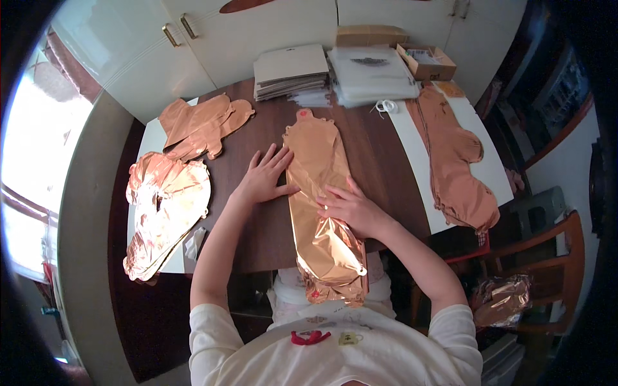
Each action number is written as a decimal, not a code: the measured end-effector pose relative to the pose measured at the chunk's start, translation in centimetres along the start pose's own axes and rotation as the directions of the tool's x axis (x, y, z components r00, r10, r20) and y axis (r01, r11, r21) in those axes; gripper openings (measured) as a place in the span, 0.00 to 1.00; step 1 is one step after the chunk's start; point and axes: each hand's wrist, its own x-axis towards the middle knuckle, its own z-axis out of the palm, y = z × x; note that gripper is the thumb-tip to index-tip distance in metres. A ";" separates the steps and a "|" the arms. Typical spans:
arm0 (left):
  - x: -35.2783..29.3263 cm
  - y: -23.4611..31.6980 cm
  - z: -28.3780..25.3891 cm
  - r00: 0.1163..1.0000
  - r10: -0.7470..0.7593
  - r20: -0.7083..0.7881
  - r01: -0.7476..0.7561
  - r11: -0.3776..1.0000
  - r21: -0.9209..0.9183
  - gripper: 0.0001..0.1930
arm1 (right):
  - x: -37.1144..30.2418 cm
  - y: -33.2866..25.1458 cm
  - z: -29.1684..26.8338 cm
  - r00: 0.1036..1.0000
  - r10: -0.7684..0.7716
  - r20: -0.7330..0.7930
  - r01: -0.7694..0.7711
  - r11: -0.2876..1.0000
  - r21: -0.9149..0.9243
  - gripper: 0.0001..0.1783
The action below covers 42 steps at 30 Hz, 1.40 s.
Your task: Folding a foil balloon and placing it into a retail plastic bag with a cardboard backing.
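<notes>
A long, flat copper-coloured foil balloon [317, 154] lies lengthwise before me on the brown table, its near end hanging over the front edge towards my lap. Its far end tapers to a small tab with a red spot. My left hand [262, 177] lies flat with fingers spread, the fingertips touching the balloon's left edge. Across the balloon's middle rests my right hand [353, 209], palm down and fingers extended, on the wrinkled foil. Neither hand grips anything. The foil nearer me is shinier and creased.
More flat foil balloons lie at the left [170, 199], far left [205, 125] and right [450, 161]. Along the back stand stacked grey cards [291, 71], clear plastic bags [373, 76] and a small carton [426, 62]. White string [386, 107] lies near the bags. A wooden chair [570, 257] is at the right.
</notes>
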 end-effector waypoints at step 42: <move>-7.3 5.3 -1.2 0.982 0.177 0.066 -0.185 0.972 0.147 0.65 | 0.2 -0.3 -0.6 0.999 0.034 -0.002 -0.034 0.999 0.028 0.15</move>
